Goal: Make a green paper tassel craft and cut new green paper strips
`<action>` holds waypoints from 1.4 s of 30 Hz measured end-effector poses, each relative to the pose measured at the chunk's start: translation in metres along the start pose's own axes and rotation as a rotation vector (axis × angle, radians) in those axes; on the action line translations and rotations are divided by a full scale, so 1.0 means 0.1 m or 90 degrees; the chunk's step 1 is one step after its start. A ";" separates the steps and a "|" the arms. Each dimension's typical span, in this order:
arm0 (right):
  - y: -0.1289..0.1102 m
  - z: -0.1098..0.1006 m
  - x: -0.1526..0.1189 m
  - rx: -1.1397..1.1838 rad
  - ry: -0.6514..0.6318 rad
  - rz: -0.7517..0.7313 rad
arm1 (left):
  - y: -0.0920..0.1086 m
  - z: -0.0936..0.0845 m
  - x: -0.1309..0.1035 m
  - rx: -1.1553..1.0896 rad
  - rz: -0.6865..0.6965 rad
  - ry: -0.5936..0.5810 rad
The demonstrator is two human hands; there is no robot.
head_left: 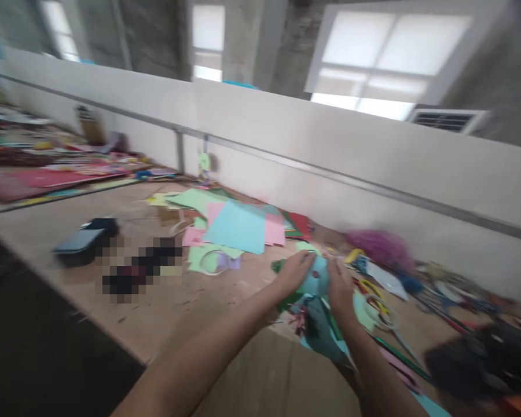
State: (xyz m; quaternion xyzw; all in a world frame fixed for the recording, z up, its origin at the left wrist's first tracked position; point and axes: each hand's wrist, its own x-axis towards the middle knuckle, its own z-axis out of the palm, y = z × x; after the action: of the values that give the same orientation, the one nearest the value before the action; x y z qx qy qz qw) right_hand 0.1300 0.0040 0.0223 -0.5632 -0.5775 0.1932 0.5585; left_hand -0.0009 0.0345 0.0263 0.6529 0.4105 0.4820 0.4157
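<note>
Light-blue and green paper piece [316, 284] in front of me, held over the near edge of the brown wooden table [247, 292]: the person's left hand [296, 272] grips its left side, the right hand [340, 289] its right. Beyond lies a flat light-blue paper sheet [238, 226]; a fuzzy magenta bundle [381, 248] sits farther right, near the white partition [325, 191].

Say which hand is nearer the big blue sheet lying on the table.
Left: the left hand is right of the blue sheet and nearer the viewer; the right hand is farther right.
</note>
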 end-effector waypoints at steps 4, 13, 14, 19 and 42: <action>0.14 0.09 0.01 0.056 -0.023 0.031 | -0.24 0.04 0.03 -0.055 -0.020 0.029; 0.26 0.19 -0.08 0.051 -0.033 0.041 | -0.26 0.06 -0.07 -0.089 -0.042 0.004; 0.26 0.18 -0.09 0.051 -0.031 0.038 | -0.26 0.06 -0.07 -0.084 -0.038 0.001; 0.22 0.14 -0.05 0.091 -0.035 0.037 | -0.20 0.07 -0.07 -0.111 -0.057 0.000; 0.15 -0.04 0.11 0.247 -0.144 0.098 | 0.05 -0.14 -0.08 -0.214 -0.141 -0.040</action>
State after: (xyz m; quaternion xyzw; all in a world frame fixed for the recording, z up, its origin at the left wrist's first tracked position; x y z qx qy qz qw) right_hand 0.1424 0.0163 0.0153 -0.4622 -0.5440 0.4045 0.5717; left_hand -0.0154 0.0271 0.0310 0.5400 0.3802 0.4745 0.5820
